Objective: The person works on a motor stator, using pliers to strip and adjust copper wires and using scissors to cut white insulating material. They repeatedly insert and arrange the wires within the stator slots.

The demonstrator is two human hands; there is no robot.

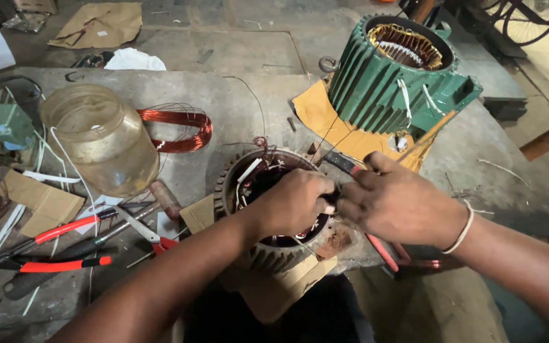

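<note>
The small ribbed stator (268,254) sits in the lower middle of the frame on a scrap of cardboard (274,295), its bore packed with dark copper windings and white insulation strips. My left hand (293,203) lies right over its open top, fingers curled tight around something small at the rim. My right hand (395,206) meets it from the right, fingertips pinched against the left; what they pinch is hidden between them. A red-handled tool (382,251) lies under my right wrist.

In the upper right, well apart, a larger green motor housing (382,82) stands tilted on brown cardboard, with coppery windings and white strips inside its ring. To the left of centre a cloudy plastic jar (100,136) lies on its side; I cannot tell what is in it. Just behind it rests a coil of copper wire (182,130). In the lower left lie red-handled pliers (46,244) and scissors (138,228).
</note>
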